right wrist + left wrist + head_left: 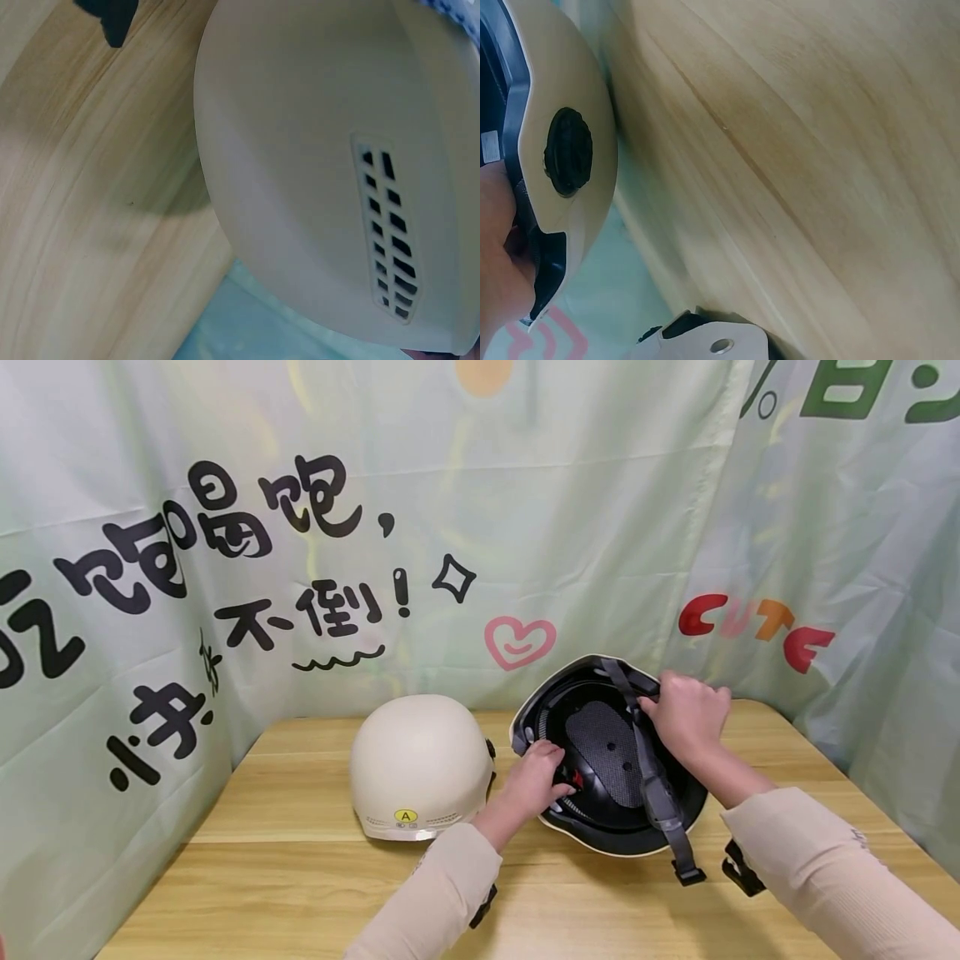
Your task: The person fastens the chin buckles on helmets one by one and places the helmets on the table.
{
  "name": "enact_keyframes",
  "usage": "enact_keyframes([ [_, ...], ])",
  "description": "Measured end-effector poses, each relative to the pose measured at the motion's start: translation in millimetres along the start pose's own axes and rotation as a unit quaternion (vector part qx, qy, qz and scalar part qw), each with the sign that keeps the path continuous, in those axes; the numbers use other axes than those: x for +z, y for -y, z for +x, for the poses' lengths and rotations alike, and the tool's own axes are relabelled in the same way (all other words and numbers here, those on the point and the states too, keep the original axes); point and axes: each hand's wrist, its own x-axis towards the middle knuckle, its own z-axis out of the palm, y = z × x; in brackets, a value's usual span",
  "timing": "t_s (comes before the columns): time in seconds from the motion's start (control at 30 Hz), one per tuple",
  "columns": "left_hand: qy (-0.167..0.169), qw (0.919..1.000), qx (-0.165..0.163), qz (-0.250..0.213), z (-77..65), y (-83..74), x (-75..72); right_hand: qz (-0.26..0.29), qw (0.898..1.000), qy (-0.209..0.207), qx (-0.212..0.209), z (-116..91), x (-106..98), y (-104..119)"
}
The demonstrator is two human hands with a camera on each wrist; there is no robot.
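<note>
In the head view, a cream helmet (600, 752) is tipped up, its black padded inside facing me. My left hand (534, 777) grips its left rim, fingers reaching to the inner edge. The upper right rim is held by my right hand (688, 714). A dark chin strap (656, 793) with a buckle hangs across the opening. The left wrist view shows a round black knob (570, 152) on the shell's side. Vent slots (390, 232) mark the outer shell in the right wrist view, where the right hand is mostly hidden.
A second cream helmet (420, 760) with a yellow "A" sticker (406, 816) stands dome up to the left. Both are on a wooden table (285, 860). Behind hangs a pale printed curtain (600, 527). Black pieces (742, 870) show at the sleeves.
</note>
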Motion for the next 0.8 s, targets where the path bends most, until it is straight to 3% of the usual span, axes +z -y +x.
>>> enact_keyframes([
  [0.33, 0.033, 0.9986, -0.041, -0.004, -1.2, -2.2, 0.5, -0.009, 1.000, 0.007, -0.014, 1.0, -1.3, 3.9],
  [0.8, -0.013, 0.9991, -0.036, 0.016, -2.4, -8.7, 0.9, -0.008, 1.000, -0.004, -0.019, 0.8, -0.8, 2.5],
])
